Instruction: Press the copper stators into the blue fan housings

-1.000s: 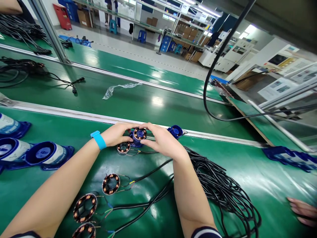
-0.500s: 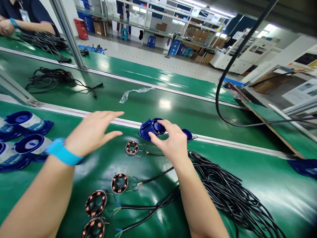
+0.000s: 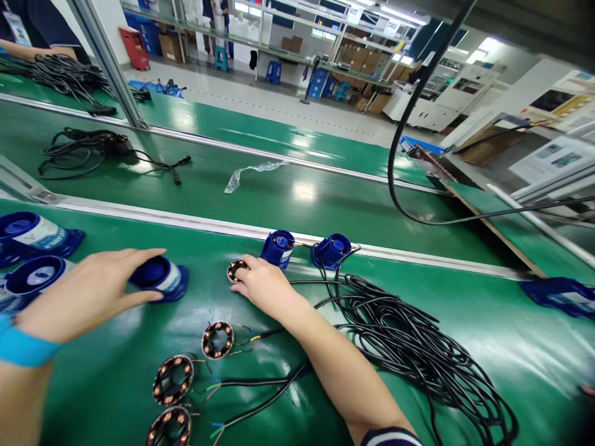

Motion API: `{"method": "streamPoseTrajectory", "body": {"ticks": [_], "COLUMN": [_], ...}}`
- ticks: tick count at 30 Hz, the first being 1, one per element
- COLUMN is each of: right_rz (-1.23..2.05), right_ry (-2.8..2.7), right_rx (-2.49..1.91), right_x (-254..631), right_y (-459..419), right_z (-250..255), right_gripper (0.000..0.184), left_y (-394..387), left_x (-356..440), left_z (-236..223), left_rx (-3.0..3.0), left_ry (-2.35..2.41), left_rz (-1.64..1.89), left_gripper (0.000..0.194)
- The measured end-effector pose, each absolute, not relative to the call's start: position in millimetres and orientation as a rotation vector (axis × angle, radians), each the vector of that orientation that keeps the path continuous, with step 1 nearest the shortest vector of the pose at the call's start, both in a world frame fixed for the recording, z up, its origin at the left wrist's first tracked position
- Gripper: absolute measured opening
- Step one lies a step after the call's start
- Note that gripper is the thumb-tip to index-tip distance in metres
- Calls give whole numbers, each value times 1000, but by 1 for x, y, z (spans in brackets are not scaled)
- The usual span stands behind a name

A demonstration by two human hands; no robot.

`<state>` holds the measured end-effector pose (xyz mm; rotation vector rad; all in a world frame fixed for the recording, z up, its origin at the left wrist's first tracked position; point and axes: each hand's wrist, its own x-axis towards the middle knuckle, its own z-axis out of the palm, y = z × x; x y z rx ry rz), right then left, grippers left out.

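My right hand (image 3: pixel 267 288) has its thumb and fingers around a small motor stator (image 3: pixel 236 270), a ring with copper windings, on the green bench. My left hand (image 3: pixel 95 288), with a blue band at the wrist, is open, fingers stretched and thumb apart. It partly covers a blue pump housing (image 3: pixel 170 279) with a white label; whether it touches the housing I cannot tell. Beyond my right hand stand two more blue housings, one (image 3: pixel 279 249) with wires at its rim and another (image 3: pixel 333 250) beside it. Several wired stators (image 3: pixel 217 339) lie nearer me.
Black cables (image 3: pixel 395 328) lie heaped at the right. More labelled blue housings (image 3: pixel 39 229) stand at the left. Past the metal rail (image 3: pixel 209 224) are a plastic strip (image 3: pixel 235 179) and a cable bundle (image 3: pixel 88 148). A black cable (image 3: pixel 393 167) hangs at the right. A co-worker (image 3: pixel 41 31) is at the far left.
Both hands left the blue housing near the rail, which now stands upright with a stator inside. My left hand moved left towards another housing; my right hand moved down-left onto a loose stator.
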<state>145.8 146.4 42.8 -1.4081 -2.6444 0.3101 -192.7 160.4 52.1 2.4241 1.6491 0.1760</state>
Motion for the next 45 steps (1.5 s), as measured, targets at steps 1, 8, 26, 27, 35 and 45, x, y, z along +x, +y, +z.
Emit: {"method": "streamPoseTrajectory", "body": {"ticks": [1, 8, 26, 27, 35, 45], "right_rz": [336, 208, 191, 149, 55, 69], "right_ry": [-2631, -2280, -2232, -2165, -2170, -2212], "right_rx": [-1431, -1292, -1369, -1309, -1274, -1376], "right_x": [144, 162, 160, 161, 159, 164], "right_y": [146, 126, 124, 120, 112, 119], "right_z": [42, 87, 58, 57, 27, 17], "right_gripper": [26, 25, 42, 41, 43, 42], "left_y": [164, 178, 154, 150, 126, 128], "left_x": [-173, -77, -73, -83, -129, -194], "left_z": [53, 41, 55, 61, 81, 79], "left_rx": [2402, 2237, 2334, 2336, 2107, 2408], "left_ry": [1595, 1243, 1212, 1266, 1600, 2205], "left_rz": [187, 393, 342, 364, 467, 380], "left_gripper": [80, 77, 104, 100, 84, 77]}}
